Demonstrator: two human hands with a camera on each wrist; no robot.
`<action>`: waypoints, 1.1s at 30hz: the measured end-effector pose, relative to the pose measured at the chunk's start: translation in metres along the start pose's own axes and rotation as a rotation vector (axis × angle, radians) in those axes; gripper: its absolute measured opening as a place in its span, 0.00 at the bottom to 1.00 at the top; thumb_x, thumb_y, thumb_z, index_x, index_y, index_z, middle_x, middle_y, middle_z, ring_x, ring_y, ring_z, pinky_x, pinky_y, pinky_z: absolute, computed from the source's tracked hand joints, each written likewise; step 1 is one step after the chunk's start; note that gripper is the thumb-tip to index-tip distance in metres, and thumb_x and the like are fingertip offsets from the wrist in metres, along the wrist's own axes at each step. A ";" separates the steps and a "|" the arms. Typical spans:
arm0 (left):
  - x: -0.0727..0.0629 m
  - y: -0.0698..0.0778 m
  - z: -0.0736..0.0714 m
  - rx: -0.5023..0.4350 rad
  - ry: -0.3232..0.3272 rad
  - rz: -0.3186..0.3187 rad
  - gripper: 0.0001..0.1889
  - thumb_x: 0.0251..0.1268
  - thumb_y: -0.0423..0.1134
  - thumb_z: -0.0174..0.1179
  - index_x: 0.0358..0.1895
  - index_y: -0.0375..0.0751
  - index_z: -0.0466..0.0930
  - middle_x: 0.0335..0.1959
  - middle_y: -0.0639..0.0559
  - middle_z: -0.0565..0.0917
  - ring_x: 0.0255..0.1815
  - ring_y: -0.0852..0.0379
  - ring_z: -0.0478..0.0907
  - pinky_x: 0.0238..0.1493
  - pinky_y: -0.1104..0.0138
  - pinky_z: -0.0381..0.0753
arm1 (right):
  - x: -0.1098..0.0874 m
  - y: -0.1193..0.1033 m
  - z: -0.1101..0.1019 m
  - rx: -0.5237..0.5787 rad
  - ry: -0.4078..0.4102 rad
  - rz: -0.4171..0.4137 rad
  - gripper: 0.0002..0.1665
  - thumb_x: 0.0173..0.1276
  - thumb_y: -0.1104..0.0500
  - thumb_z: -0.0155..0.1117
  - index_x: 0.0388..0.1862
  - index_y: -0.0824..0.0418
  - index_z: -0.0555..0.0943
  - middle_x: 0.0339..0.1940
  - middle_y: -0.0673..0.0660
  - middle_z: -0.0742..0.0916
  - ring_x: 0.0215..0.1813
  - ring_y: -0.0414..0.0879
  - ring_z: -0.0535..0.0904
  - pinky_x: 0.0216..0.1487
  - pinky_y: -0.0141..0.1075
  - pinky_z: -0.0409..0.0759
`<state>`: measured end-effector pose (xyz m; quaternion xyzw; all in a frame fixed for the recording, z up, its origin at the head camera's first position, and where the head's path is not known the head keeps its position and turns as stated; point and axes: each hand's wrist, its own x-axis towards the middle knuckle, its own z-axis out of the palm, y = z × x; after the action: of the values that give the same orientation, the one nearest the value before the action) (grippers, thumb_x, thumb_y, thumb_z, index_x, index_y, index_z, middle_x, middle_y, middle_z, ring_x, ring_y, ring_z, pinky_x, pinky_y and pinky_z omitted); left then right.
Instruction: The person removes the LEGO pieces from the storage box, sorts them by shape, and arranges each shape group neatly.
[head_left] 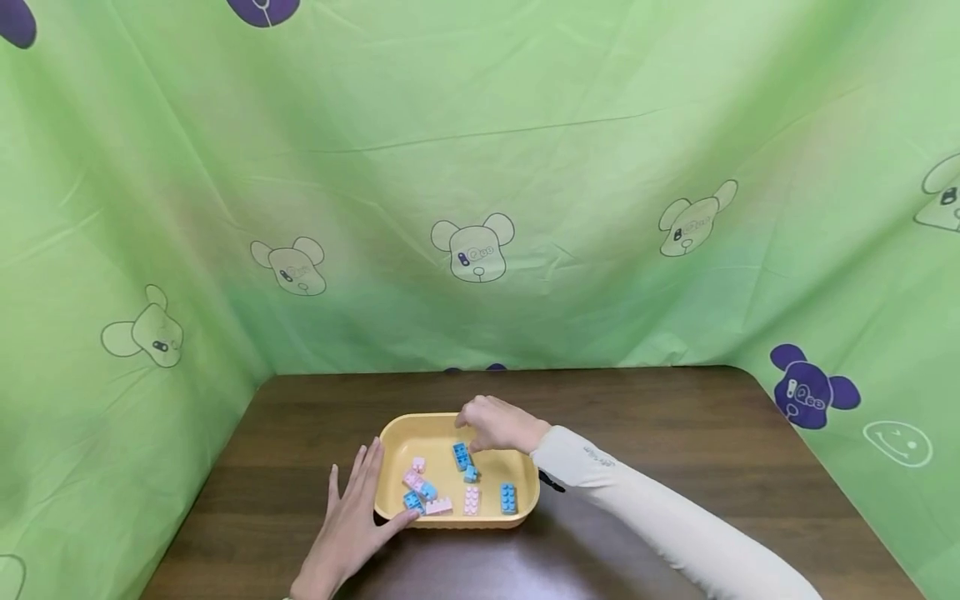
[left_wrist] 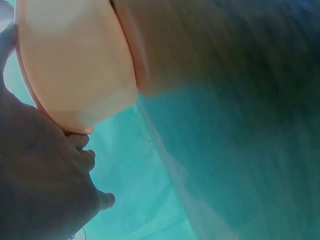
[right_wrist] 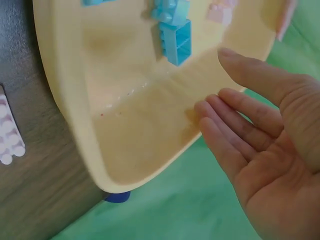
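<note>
From above, I have a yellow tub on the counter, my left hand along its left end, fingers straight, thumb at the near rim; my right hand is over the far wall. Inside lie a loose heap of pink and blue blocks at the left, a far blue block with a small blue block against it, and a pink block and right-hand blue block towards the front. The left wrist view is blurred; I can't tell how firmly I press the tub. In the right wrist view my fingers are well parted from the thumb, holding nothing, and the far blue block shows its hollow underside. I'd steady the tub lightly and pinch that block by opposite sides, clear of its small neighbour.
</note>
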<state>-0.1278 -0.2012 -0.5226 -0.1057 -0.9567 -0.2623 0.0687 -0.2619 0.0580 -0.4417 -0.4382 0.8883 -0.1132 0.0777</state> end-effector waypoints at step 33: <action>0.000 -0.004 0.001 0.017 0.009 0.018 0.58 0.66 0.68 0.67 0.87 0.37 0.49 0.87 0.40 0.54 0.86 0.37 0.50 0.76 0.27 0.39 | 0.031 -0.020 0.035 -0.152 -0.182 0.150 0.21 0.59 0.65 0.82 0.25 0.57 0.74 0.26 0.49 0.73 0.29 0.41 0.64 0.32 0.30 0.67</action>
<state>-0.1285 -0.2039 -0.5249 -0.1126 -0.9576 -0.2541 0.0762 -0.2566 0.0167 -0.4712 -0.3838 0.9138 0.0009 0.1328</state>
